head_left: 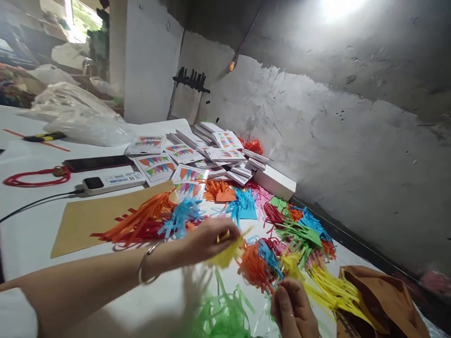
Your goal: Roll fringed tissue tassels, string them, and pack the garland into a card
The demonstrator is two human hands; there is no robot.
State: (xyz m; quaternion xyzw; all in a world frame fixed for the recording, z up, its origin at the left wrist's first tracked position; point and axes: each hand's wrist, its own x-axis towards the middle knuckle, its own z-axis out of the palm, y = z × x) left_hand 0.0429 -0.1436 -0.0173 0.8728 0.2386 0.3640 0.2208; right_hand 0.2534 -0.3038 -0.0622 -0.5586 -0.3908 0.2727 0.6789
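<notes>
My left hand point(211, 239), with a bangle at the wrist, is closed on a yellow paper tassel point(225, 256) above the table. Lower right, my right hand point(294, 307) is pinched shut. Whatever lies between its fingertips is too small to make out. Just beyond the right hand are an orange fringed tassel point(254, 267) and a yellow fringed tassel point(334, 288). A blurred green tassel point(223, 314) hangs or lies below my left hand; I cannot tell which. Farther left, orange paper strips point(141, 218) lie beside a light blue tassel point(181, 217).
Printed cards point(155, 168) are piled toward the wall, near a white box point(275, 182). A phone point(98, 163), a white device point(114, 181) with a black cable and a red cord point(35, 177) lie left. Brown paper point(81, 225) lies nearer; a brown bag point(384, 295) stands right.
</notes>
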